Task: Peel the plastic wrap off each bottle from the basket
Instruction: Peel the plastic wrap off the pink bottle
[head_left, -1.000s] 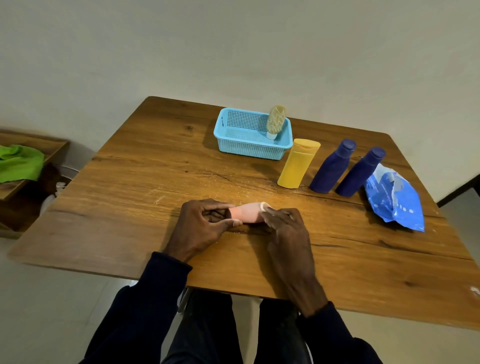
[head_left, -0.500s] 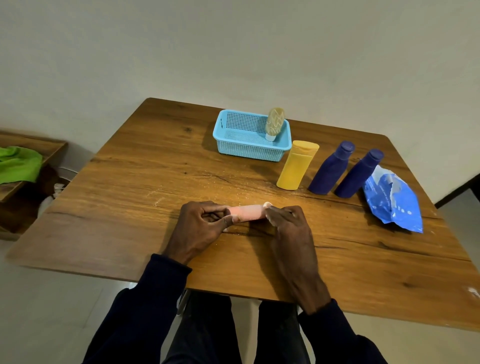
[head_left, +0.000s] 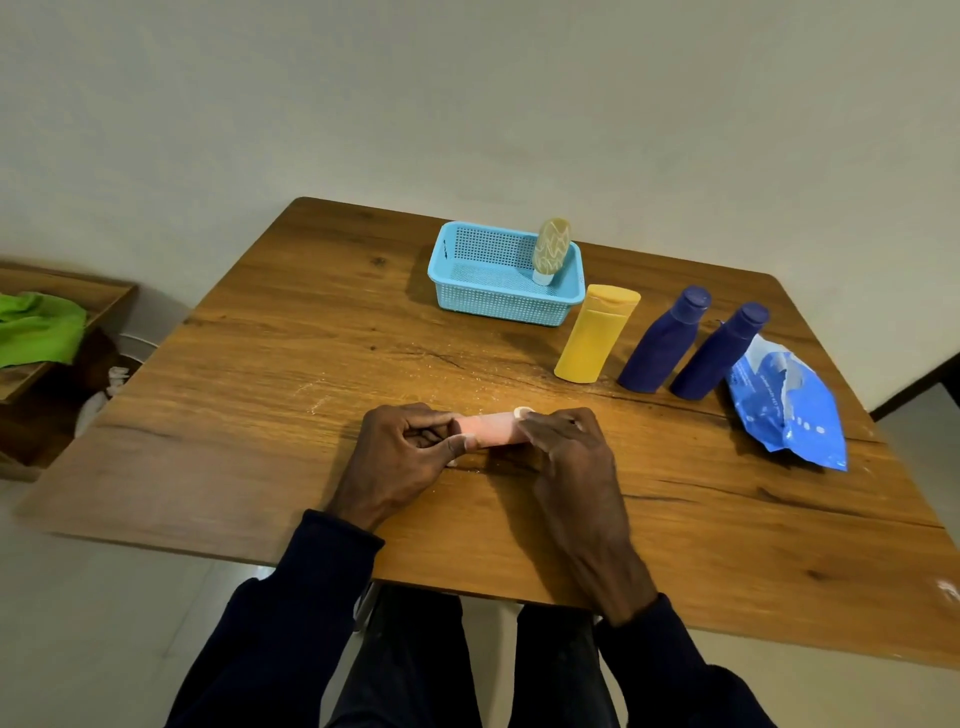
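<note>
Left hand (head_left: 405, 457), right hand (head_left: 566, 460) grip pink bottle (head_left: 491, 430), seemingly resting on wooden table (head_left: 249, 415); pale wall (head_left: 467, 104) behind.

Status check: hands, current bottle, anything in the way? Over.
Left hand pinches pink bottle, right hand grips its cap end. It lies flat on table. One patterned bottle in basket. Nothing blocking.

Wooden table (head_left: 311, 389), dark knots in the grain, pale crumbs mid-top. Torn blue pouch (head_left: 789, 410) lay flat near its right edge. Left of the table stood a low wooden shelf (head_left: 62, 291) with a green cloth (head_left: 36, 327) on it. Off-white wall (head_left: 467, 104) behind, light floor (head_left: 104, 623) below.
</note>
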